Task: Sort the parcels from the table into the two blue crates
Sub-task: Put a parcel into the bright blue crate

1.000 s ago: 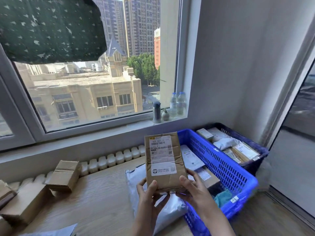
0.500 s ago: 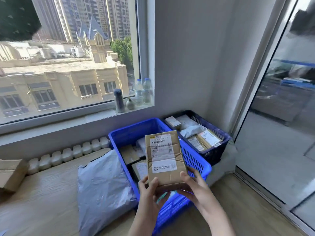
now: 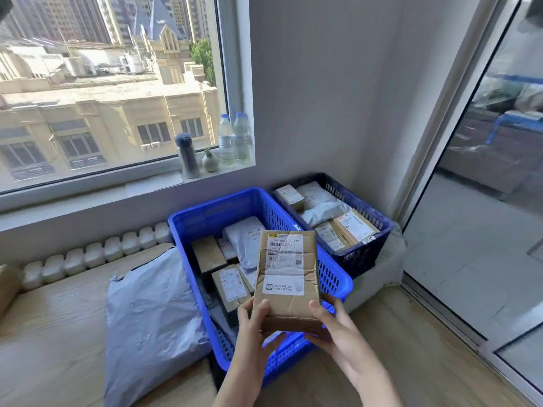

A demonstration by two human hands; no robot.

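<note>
I hold a brown cardboard parcel (image 3: pixel 286 277) with white labels upright in both hands, over the near right part of the bright blue crate (image 3: pixel 217 207). My left hand (image 3: pixel 252 339) grips its lower left corner and my right hand (image 3: pixel 338 336) its lower right. The bright blue crate holds several boxes and grey mailers. Behind it to the right stands a dark blue crate (image 3: pixel 367 254), also with several parcels. A large grey poly mailer (image 3: pixel 150 312) lies on the wooden table (image 3: pixel 50 333), touching the bright crate's left wall.
A cardboard box edge (image 3: pixel 7 286) shows at the far left of the table. On the windowsill (image 3: pixel 152 183) stand a flask, a small vase and two water bottles. A white radiator (image 3: pixel 97 251) runs behind the table. A glass sliding door (image 3: pixel 484 201) is at the right.
My view has swung right, so the crates now sit in the middle and the table's boxes have left the frame. The parcel stays in both hands, now over the bright blue crate.
</note>
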